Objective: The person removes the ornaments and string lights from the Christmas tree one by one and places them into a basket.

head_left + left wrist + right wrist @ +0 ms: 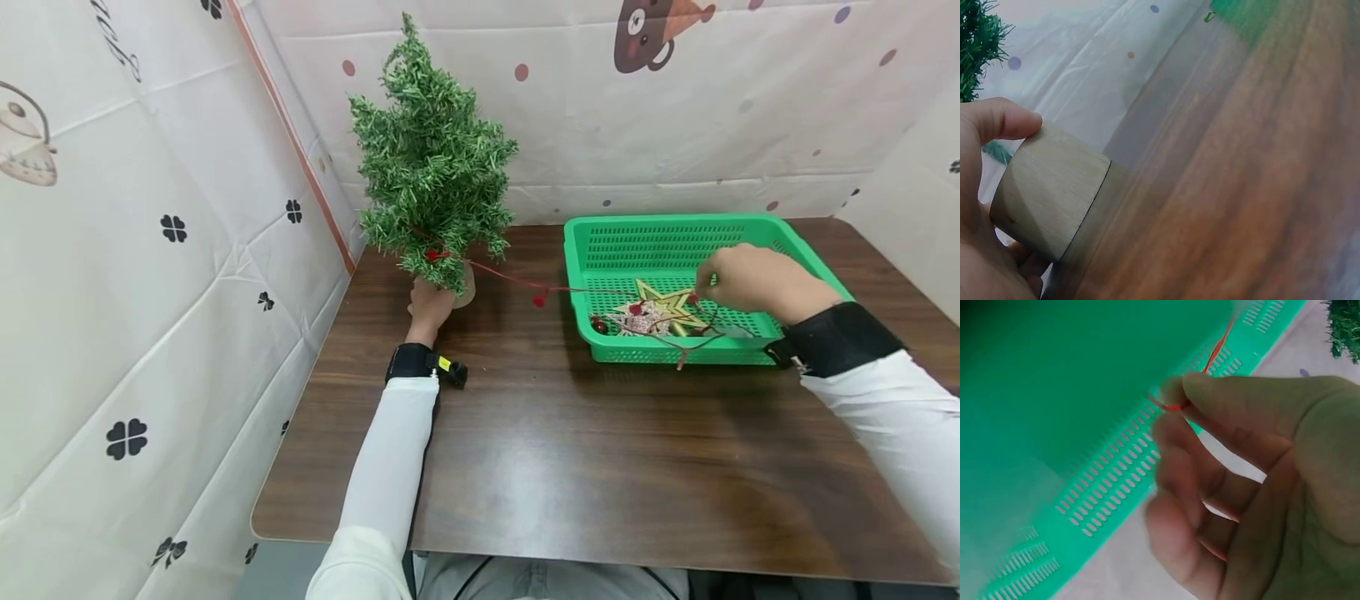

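A small green artificial Christmas tree (pixel 435 158) stands at the back left of the table. My left hand (pixel 431 307) grips its round wooden base (pixel 1054 187), with the thumb along the upper edge. From the lower branches a red string garland (pixel 510 275) with small red pieces runs across to the green basket (pixel 675 221). Over the basket's right part, my right hand (pixel 761 279) pinches a red string (pixel 1216 353) between thumb and index finger. Below lie a gold star (pixel 678 302), a pink glittery ornament (pixel 641 321) and a dark red ball (pixel 599 324).
The basket rests on the dark wooden table (pixel 525 450), near the printed backdrop cloth (pixel 570 108). Another cloth wall (pixel 187 333) runs along the left side. The table's front edge is close to the person's lap.
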### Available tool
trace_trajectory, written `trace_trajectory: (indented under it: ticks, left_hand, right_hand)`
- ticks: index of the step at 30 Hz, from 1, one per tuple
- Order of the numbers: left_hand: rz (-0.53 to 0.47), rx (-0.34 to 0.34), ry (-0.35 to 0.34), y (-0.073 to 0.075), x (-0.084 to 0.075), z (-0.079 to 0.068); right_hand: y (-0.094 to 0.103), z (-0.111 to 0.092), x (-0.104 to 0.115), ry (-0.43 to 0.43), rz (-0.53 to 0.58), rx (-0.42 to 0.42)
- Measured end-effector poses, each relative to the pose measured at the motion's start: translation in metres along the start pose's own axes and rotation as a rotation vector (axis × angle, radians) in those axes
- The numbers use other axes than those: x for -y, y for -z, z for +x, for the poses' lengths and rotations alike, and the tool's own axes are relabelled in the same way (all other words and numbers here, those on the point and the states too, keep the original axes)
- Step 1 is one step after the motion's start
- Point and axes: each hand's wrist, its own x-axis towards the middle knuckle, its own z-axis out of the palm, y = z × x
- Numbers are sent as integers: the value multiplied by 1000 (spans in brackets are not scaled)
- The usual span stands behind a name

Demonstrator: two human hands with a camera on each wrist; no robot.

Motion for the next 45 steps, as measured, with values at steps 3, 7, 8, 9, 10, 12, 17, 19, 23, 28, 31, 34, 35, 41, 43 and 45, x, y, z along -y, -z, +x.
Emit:
trace_trajectory:
  ticks: [3, 7, 8, 9, 10, 12, 17, 19, 23, 28, 31, 34, 35, 41, 43, 45]
  left_hand:
    - [9, -8, -10, -1, -1, 0]
    - [23, -26, -59, -1, -5, -1]
    - [23, -26, -66, -1, -6, -1]
    - [18, -24, -72, 0, -7, -1]
    - [16, -18, -72, 0, -7, -1]
    - [4, -10, -66, 1, -7, 0]
    - [23, -22, -49, 2, -5, -1]
    - [43, -30, -48, 2, -3, -1]
    - [41, -23, -46, 2, 0, -2]
    - [24, -6, -54, 5, -1, -2]
    - [29, -3, -54, 4, -1, -2]
    - [34, -10, -51, 2, 1, -1]
    - [36, -12, -47, 2, 2, -1]
    - [38, -15, -32, 0, 7, -3]
    - [34, -18, -36, 0, 7, -4]
    - [29, -19, -45, 0, 6, -4]
  right_hand:
    - [3, -4, 7, -40, 29, 50]
    - [6, -18, 23, -57, 147, 75]
    - [6, -22, 27, -38, 185, 78]
    - [5, -25, 31, -13, 224, 83]
    - [5, -29, 35, 16, 259, 94]
    - [4, -34, 41, 83, 302, 117]
    - [1, -36, 48, 186, 333, 108]
    - [1, -34, 49, 193, 344, 103]
    - [5, -29, 50, 207, 338, 101]
    - [7, -22, 54, 207, 284, 114]
    - [9, -18, 59, 191, 238, 144]
    - [11, -12, 61, 168, 194, 172]
    - [11, -9, 60, 160, 181, 180]
    - [4, 8, 52, 104, 91, 228]
    - [0, 12, 49, 87, 99, 301]
    - [-4, 14, 46, 82, 120, 377]
